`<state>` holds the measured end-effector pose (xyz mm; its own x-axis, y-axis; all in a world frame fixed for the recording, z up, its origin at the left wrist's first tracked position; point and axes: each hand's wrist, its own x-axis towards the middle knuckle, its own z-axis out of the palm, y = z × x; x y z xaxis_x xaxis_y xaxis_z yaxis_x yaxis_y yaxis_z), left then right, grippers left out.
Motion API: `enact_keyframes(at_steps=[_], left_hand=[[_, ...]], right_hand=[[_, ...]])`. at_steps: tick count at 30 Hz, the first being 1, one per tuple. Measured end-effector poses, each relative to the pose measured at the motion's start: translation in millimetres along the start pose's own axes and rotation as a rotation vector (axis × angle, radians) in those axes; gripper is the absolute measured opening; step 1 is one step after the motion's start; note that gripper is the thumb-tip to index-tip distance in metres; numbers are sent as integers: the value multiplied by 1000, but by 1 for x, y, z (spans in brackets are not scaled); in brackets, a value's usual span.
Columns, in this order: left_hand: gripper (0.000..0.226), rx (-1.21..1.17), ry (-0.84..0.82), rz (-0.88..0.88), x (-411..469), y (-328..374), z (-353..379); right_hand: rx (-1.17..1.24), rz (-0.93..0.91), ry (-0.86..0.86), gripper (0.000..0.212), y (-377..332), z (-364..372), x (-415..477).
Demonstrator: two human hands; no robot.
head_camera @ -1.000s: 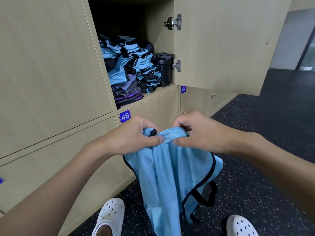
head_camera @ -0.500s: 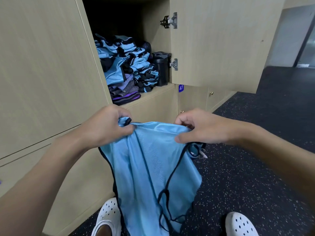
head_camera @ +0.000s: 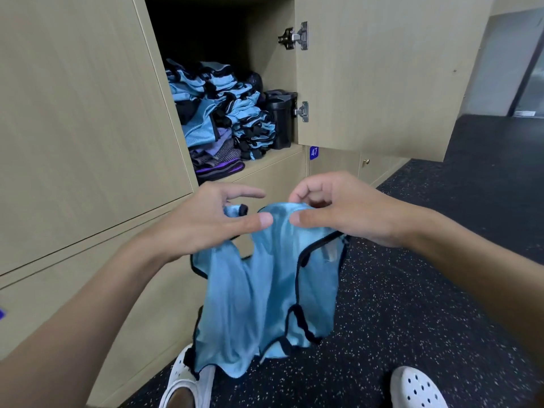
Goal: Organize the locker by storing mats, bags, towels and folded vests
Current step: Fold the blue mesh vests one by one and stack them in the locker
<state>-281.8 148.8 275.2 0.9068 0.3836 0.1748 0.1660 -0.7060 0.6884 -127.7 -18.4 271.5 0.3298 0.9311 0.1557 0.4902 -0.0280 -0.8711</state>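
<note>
1. Underfoot: white clogs (head_camera: 188, 387) on speckled floor (head_camera: 412, 290).
2. Just above them: blue vest (head_camera: 259, 290), unfolded, hanging in front of the body, outside the locker.
3. Pinched at the top edge by right hand (head_camera: 347, 213), thumb against curled fingers. At left hand (head_camera: 200, 228): thumb on cloth, index finger stretched clear, other fingers hidden. Cannot tell if gripping.
4. Risk: slipping free on the left, swinging from one pinch, crooked fold or hem on floor.
5. Farther: open locker (head_camera: 273, 163), tall leaning pile of folded vests (head_camera: 235, 113) beside black bin (head_camera: 281, 119). Risk: toppling it with a lumpy fold pushed on top.
</note>
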Motion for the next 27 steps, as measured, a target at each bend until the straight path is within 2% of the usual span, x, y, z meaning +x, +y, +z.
enact_keyframes(at_steps=[2,5,9,13,17,21,27], left_hand=[[44,-60,-54,5,1,2,10],[18,-67,-110,9,1,8,21],[18,-60,-54,22,2,5,19],[17,-69,-18,66,1,2,6],[19,-50,-56,45,-2,2,1],[34,-147,-142,-28,-7,13,13],[22,-234,-139,-51,-6,18,23]], right_hand=[[12,-12,-41,20,-3,2,0],[-18,-8,-89,30,-5,3,-1],[-37,44,-96,34,-1,-1,-1],[-77,169,-195,23,-1,-10,-7],[-75,110,-83,8,1,-10,-8],[-66,14,-28,13,-3,-6,-7],[-64,49,-109,14,-3,-8,-11]])
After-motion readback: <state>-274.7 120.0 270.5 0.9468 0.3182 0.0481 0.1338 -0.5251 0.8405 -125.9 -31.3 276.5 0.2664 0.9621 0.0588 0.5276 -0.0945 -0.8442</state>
